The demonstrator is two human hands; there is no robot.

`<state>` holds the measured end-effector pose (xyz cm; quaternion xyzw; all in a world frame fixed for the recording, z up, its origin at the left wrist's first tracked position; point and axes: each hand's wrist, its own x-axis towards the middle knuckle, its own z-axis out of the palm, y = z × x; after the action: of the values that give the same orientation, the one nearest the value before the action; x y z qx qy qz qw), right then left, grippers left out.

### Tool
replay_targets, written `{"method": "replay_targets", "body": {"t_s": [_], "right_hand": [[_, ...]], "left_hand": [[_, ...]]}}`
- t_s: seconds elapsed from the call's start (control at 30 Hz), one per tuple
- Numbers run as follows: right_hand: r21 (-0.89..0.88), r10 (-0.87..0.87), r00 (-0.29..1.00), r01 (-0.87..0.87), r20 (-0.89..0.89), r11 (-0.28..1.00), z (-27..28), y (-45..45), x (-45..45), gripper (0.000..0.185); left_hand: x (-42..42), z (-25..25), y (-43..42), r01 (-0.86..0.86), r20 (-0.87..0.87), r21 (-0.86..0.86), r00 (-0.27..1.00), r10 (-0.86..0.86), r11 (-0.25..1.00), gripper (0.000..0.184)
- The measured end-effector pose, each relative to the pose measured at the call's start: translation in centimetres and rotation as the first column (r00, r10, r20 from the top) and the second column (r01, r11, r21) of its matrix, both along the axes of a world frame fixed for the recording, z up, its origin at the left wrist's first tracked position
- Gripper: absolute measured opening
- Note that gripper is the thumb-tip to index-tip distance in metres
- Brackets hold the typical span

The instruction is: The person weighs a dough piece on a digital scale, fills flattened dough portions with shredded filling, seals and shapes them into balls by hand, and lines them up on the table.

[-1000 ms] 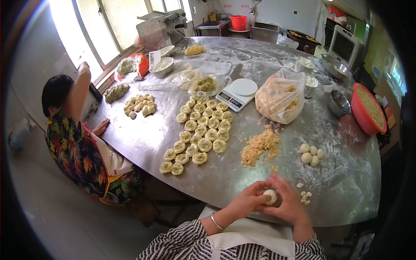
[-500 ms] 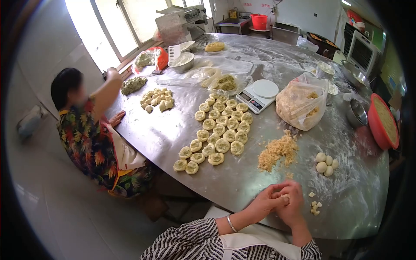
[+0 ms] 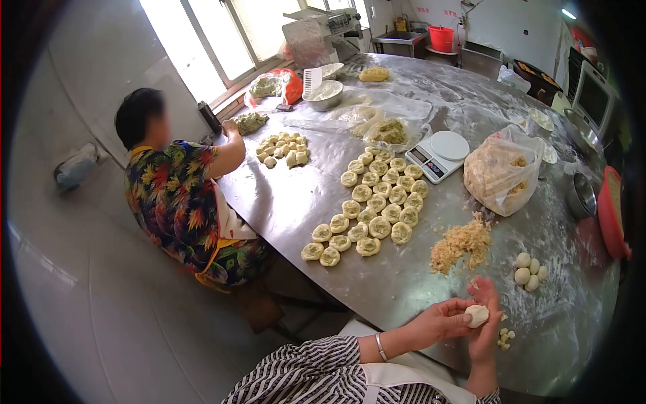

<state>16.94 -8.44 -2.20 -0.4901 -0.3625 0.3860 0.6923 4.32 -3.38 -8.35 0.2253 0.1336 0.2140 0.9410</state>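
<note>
A white dough ball sits between my hands at the table's near edge. My left hand, with a bangle on its wrist, pinches the ball between thumb and fingers. Beside it my right hand is spread upright, its palm against the ball and bits of crumb at its fingertips. Just beyond lies a loose heap of tan crumbly filling. Several smooth white balls rest to the right, and small dough scraps lie close to my right hand.
Rows of filled dough rounds cover the middle of the steel table. Behind are a scale and a bag of filling. A red basin and metal bowl stand right. A co-worker sits left.
My hands have parted from around the ball, and my right hand has opened. The view has shifted left. The co-worker's raised arm has come down to the green filling on the table.
</note>
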Motion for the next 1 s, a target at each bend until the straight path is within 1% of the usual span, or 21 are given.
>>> {"method": "replay_targets", "body": {"t_s": [0.07, 0.13, 0.17, 0.2, 0.27, 0.33, 0.37, 0.43, 0.47, 0.5, 0.53, 0.57, 0.6, 0.67, 0.77, 0.8, 0.87, 0.9, 1.0], "right_hand": [[-0.025, 0.029, 0.999, -0.030, -0.030, 0.999, -0.1, -0.2, 0.2, 0.067], [-0.161, 0.188, 0.968, -0.161, 0.166, 0.974, -1.8, -1.3, 2.8, 0.069], [-0.172, 0.225, 0.950, -0.190, 0.214, 0.966, -2.1, -1.4, 3.6, 0.070], [-0.185, 0.264, 0.929, -0.220, 0.261, 0.958, -2.4, -1.5, 4.2, 0.071], [-0.206, 0.299, 0.924, -0.253, 0.239, 0.945, -2.9, -1.9, 4.6, 0.072], [-0.215, 0.286, 0.953, -0.260, 0.098, 0.941, -2.9, -2.2, 4.4, 0.072], [-0.137, 0.186, 0.981, -0.178, 0.053, 0.975, -2.9, -2.1, 3.6, 0.070], [-0.005, -0.047, 0.998, 0.047, -0.045, 0.999, -1.2, -1.1, 0.9, 0.067], [0.032, -0.052, 0.983, 0.048, 0.176, 0.998, -1.4, -1.2, 1.6, 0.062], [-0.027, 0.033, 0.889, -0.023, 0.457, 0.999, -0.5, -1.6, 3.1, 0.064], [-0.141, 0.141, 0.717, -0.061, 0.683, 0.988, 0.7, -2.4, 4.9, 0.068], [-0.090, 0.134, 0.530, -0.107, 0.837, 0.990, 1.2, -2.6, 5.7, 0.063], [-0.078, 0.130, 0.314, -0.173, 0.941, 0.982, 1.6, -2.8, 5.8, 0.061], [-0.087, 0.107, 0.263, -0.087, 0.959, 0.992, 2.6, -3.5, 4.8, 0.051], [-0.098, 0.114, 0.350, -0.064, 0.930, 0.993, 1.5, -4.2, 5.3, 0.051], [-0.085, 0.098, 0.395, -0.049, 0.913, 0.995, 1.3, -4.5, 5.9, 0.051], [-0.244, 0.198, 0.606, -0.008, 0.770, 0.970, 1.8, -5.2, 7.5, 0.049], [-0.318, 0.232, 0.702, -0.007, 0.674, 0.948, 2.0, -5.4, 8.4, 0.048], [-0.291, 0.041, 0.869, 0.120, 0.493, 0.949, 1.0, -6.1, 12.5, 0.045]], "left_hand": [[-0.1, 0.1, 0.2, 0.028, -0.053, 0.014, 0.998, -0.027, 1.000, 0.053], [-0.6, 2.8, 0.1, 0.061, -0.111, 0.074, 0.992, -0.052, 0.995, 0.048], [-0.8, 3.8, 0.0, 0.079, -0.140, 0.104, 0.988, -0.064, 0.991, 0.046], [-0.7, 3.5, -0.2, 0.055, -0.114, 0.125, 0.993, -0.041, 0.991, 0.045], [-0.3, 2.4, -0.9, 0.006, -0.059, 0.163, 0.998, 0.004, 0.987, 0.043], [-0.1, 2.0, -1.0, -0.050, -0.077, 0.110, 0.995, 0.059, 0.993, 0.044], [0.0, 1.7, -1.1, -0.074, -0.086, 0.080, 0.993, 0.081, 0.994, 0.044], [-0.8, 0.9, -0.2, -0.082, -0.207, 0.085, 0.973, 0.098, 0.993, 0.040], [-0.8, 1.0, 0.0, -0.050, -0.255, 0.075, 0.965, 0.068, 0.996, 0.038], [-1.1, 2.3, 0.1, -0.054, -0.335, 0.148, 0.937, 0.102, 0.987, 0.037], [-1.5, 3.3, 0.3, -0.034, -0.401, 0.216, 0.908, 0.121, 0.976, 0.035], [-1.5, 3.4, 0.2, -0.038, -0.399, 0.297, 0.903, 0.160, 0.954, 0.034], [-1.3, 3.2, 0.0, -0.045, -0.388, 0.378, 0.899, 0.202, 0.925, 0.033], [-0.7, 2.8, -0.4, -0.039, -0.366, 0.469, 0.900, 0.234, 0.883, 0.032], [-0.3, 3.0, -0.4, -0.022, -0.342, 0.469, 0.917, 0.205, 0.883, 0.030], [-0.1, 3.5, -0.3, -0.020, -0.343, 0.422, 0.922, 0.180, 0.906, 0.030], [0.3, 4.2, -0.2, -0.022, -0.352, 0.325, 0.925, 0.143, 0.945, 0.030], [0.4, 4.1, 0.0, -0.012, -0.382, 0.405, 0.906, 0.181, 0.914, 0.028], [0.2, 2.9, 0.2, 0.025, -0.440, 0.601, 0.845, 0.304, 0.799, 0.024]]}}
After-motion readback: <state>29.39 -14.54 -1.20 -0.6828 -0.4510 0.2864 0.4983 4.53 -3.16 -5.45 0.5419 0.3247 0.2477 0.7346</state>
